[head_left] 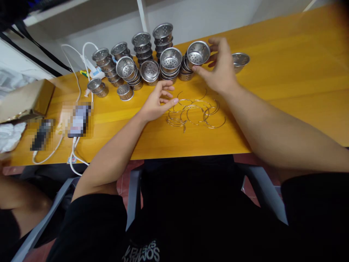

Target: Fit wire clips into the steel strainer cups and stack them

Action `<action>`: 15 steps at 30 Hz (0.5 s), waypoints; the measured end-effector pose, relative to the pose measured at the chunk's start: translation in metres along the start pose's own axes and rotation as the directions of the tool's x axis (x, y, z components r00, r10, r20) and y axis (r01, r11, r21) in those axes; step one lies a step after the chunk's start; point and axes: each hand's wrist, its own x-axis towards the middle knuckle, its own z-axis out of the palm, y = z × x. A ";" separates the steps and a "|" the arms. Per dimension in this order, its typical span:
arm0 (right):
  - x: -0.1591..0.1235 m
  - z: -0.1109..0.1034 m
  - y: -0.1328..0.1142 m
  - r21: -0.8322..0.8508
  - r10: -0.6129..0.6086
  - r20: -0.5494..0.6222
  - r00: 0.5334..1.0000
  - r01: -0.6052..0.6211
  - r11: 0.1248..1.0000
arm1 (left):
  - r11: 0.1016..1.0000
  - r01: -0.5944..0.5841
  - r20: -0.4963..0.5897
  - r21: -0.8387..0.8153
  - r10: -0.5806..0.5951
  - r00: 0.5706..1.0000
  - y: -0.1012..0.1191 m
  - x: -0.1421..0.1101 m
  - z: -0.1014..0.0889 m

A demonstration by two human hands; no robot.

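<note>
My right hand (219, 69) is at a perforated metal cup (198, 53), thumb against its lower front and fingers curled at its right side. That cup is over a short stack of similar cups (185, 74). My left hand (159, 102) is open, its fingers loosely bent above the table, with nothing in it. Thin metal wire rings (195, 112) lie in a loose, overlapping pile between my forearms. Just right of my right hand, partly covered by it, stands another metal cup (240, 62).
Several stacks of perforated cups (141, 42) line the back of the yellow table (286, 80). To the left are a blurred phone (80, 121) on a white cable, a dark device (42, 134), a power strip (96, 72) and a cardboard box (27, 98). Another person's arm (21, 193) shows at far left.
</note>
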 end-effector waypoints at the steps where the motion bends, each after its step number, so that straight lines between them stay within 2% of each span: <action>1: 0.000 0.000 0.001 -0.003 0.003 0.004 1.000 -0.003 1.000 | 1.000 -0.004 -0.002 0.000 0.004 1.000 -0.001 0.000 0.000; 6: -0.002 -0.003 0.001 -0.008 0.008 0.012 1.000 -0.008 1.000 | 1.000 -0.019 -0.006 0.018 0.019 1.000 0.001 -0.001 -0.001; 15: -0.005 -0.003 0.008 -0.002 -0.023 0.049 0.999 0.024 1.000 | 1.000 0.027 -0.009 -0.010 -0.027 1.000 0.010 -0.002 -0.001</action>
